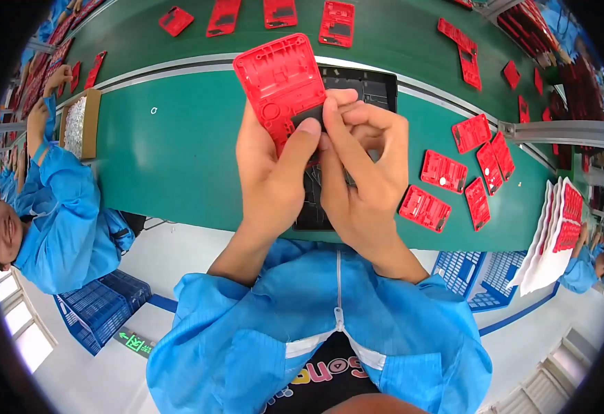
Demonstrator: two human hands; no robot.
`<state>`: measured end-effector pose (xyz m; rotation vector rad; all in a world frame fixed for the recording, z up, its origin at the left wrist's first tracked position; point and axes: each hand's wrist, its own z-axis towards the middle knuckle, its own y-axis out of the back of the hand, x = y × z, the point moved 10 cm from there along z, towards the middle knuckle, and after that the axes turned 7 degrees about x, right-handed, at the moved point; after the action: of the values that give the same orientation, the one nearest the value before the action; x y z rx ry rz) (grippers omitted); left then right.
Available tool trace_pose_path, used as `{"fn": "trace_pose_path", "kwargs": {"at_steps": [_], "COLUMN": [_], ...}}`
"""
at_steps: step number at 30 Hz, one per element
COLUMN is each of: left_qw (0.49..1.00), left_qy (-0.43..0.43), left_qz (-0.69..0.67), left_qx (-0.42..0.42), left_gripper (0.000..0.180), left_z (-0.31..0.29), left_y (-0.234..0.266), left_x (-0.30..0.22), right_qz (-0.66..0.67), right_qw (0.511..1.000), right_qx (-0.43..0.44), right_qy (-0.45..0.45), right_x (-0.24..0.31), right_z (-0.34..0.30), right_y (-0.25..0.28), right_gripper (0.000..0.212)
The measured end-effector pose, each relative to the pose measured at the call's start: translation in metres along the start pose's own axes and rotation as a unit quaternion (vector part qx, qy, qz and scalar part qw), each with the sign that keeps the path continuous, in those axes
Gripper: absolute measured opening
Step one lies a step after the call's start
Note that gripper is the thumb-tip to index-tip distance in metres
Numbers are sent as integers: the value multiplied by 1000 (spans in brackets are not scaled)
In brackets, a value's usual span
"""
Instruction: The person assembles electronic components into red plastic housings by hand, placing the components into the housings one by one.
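Observation:
My left hand grips a red plastic housing half, tilted up with its ribbed inside facing me. Its thumb presses on a dark rectangular piece set in the housing's lower part. Close by, my right hand has thumb and forefinger pinched together at the right edge of that dark piece. Whatever small thing those fingertips hold, if any, is hidden. Beneath both hands lies a black tray with small dark parts, largely covered by them.
Several red housing pieces lie on the green bench to my right. More red housings sit on the green strip beyond a metal rail. A cardboard box stands left, near a co-worker in blue. Stacked white trays stand right.

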<state>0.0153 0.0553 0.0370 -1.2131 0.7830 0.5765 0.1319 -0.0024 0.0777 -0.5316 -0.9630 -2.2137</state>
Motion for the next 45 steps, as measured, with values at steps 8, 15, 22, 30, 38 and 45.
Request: {"fn": "trace_pose_path", "kwargs": {"at_steps": [8,15,22,30,38,45], "left_qw": [994,998,997,990,982,978], "left_qy": [-35,34,64,67,96,89], "left_qz": [101,28,53,126,157,186], "left_qx": [31,37,-5,-15,-42,-5], "left_gripper": [23,27,52,44,43,38], "left_z": [5,23,49,27,16,18], "left_y": [0,6,47,83,96,72], "left_x": [9,29,35,14,-4,-9], "right_qz": [399,233,-33,-170,-414,-306], "right_qw": [854,948,963,933,892,929], "right_qx": [119,107,142,201,100,196], "right_qy": [-311,-188,-225,-244,-150,-74], "right_x": [-54,-51,-183,-295,-438,-428], "right_z": [-13,8,83,93,133,144], "right_y": [-33,-29,-20,-24,68,64], "right_gripper": [5,10,40,39,86,80]}}
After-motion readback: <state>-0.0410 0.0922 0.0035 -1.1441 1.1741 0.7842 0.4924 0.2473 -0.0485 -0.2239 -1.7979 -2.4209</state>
